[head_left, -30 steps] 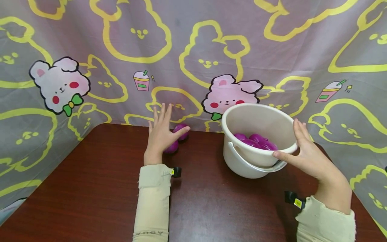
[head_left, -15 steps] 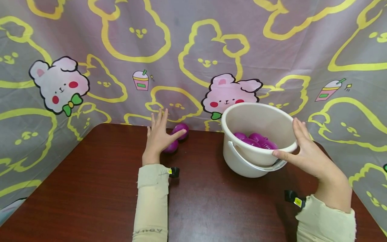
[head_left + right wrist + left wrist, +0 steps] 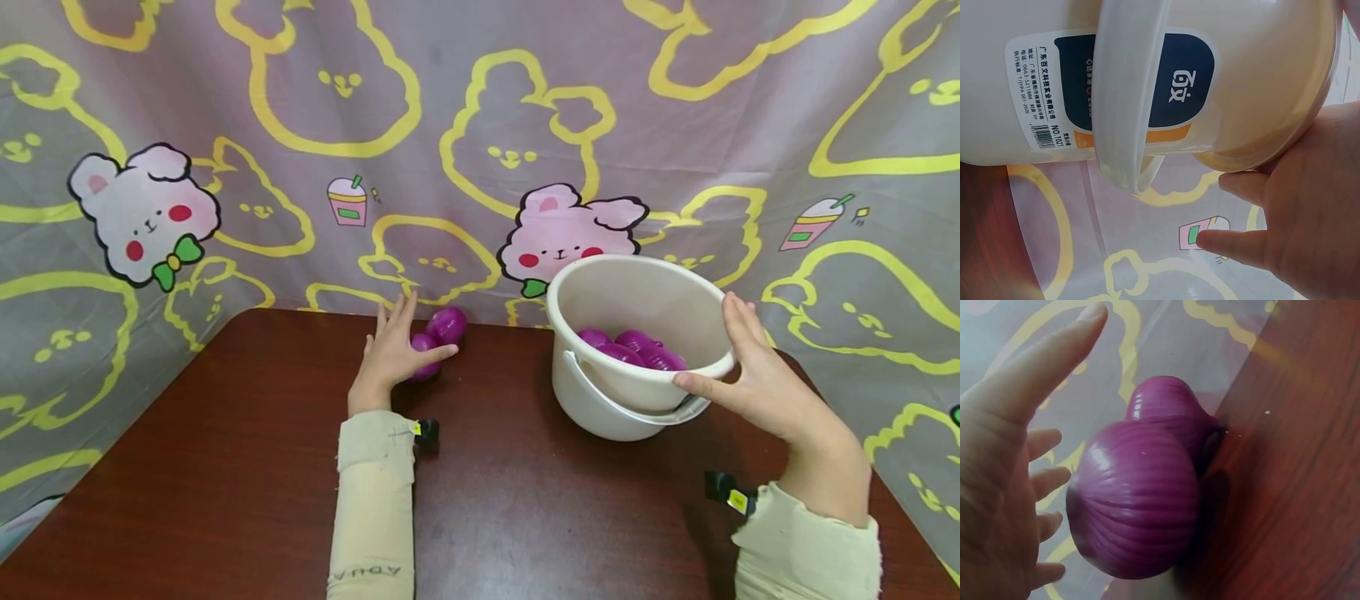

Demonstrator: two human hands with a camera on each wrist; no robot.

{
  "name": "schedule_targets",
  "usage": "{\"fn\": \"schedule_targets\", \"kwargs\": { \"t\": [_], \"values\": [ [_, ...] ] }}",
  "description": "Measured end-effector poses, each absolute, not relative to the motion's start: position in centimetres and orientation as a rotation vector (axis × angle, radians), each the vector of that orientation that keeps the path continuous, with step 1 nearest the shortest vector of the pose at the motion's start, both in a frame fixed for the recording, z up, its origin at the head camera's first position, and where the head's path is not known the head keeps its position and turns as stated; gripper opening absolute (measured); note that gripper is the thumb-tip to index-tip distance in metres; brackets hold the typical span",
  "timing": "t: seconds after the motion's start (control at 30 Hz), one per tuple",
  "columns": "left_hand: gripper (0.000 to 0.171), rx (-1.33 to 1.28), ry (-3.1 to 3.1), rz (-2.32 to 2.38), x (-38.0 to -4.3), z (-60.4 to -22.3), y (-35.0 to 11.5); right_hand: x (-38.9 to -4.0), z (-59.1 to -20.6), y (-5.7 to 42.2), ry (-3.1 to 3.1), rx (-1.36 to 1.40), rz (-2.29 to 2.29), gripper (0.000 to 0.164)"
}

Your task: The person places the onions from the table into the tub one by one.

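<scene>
In the head view, my left hand (image 3: pixel 388 354) is spread beside two purple onions near the table's back edge. The nearer onion (image 3: pixel 423 357) lies between its thumb and fingers; the farther onion (image 3: pixel 447 323) lies just beyond. The left wrist view shows the nearer onion (image 3: pixel 1138 500) with ribbed, glossy skin, and straight fingers (image 3: pixel 1050 481) alongside it. At the right, my right hand (image 3: pixel 780 392) rests against the rim of a white bucket (image 3: pixel 600 400), thumb along its front and fingers at its side. Several purple onions (image 3: pixel 637 350) lie inside. The right wrist view shows two straight fingers (image 3: pixel 1235 244) past the rim.
The bucket's handle (image 3: pixel 1129 94) hangs down across its labelled side. A dark reddish-brown table (image 3: pixel 225 467) lies beneath everything. Behind it hangs a grey cartoon-print cloth (image 3: pixel 450 183), close to the back edge and the onions.
My left hand has lowered toward the nearer onion and shifted slightly left, uncovering more of both onions. The right hand and the bucket have stayed in place.
</scene>
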State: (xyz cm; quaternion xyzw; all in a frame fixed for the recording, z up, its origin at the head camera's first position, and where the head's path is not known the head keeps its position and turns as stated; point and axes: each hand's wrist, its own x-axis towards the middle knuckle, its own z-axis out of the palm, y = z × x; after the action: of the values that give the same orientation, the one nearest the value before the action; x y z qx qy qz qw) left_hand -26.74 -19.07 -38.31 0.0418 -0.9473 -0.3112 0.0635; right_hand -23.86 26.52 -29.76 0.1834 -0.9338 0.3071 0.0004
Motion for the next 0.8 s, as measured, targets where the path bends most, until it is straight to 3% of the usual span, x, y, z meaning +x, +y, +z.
{"fn": "schedule_targets", "kwargs": {
  "t": [0.8],
  "values": [
    [0.115,0.049,-2.966,-1.074,-27.1,-39.7,-19.4,-23.9,-29.8,26.5,-2.937,0.576,0.986,0.115]
  ]
}}
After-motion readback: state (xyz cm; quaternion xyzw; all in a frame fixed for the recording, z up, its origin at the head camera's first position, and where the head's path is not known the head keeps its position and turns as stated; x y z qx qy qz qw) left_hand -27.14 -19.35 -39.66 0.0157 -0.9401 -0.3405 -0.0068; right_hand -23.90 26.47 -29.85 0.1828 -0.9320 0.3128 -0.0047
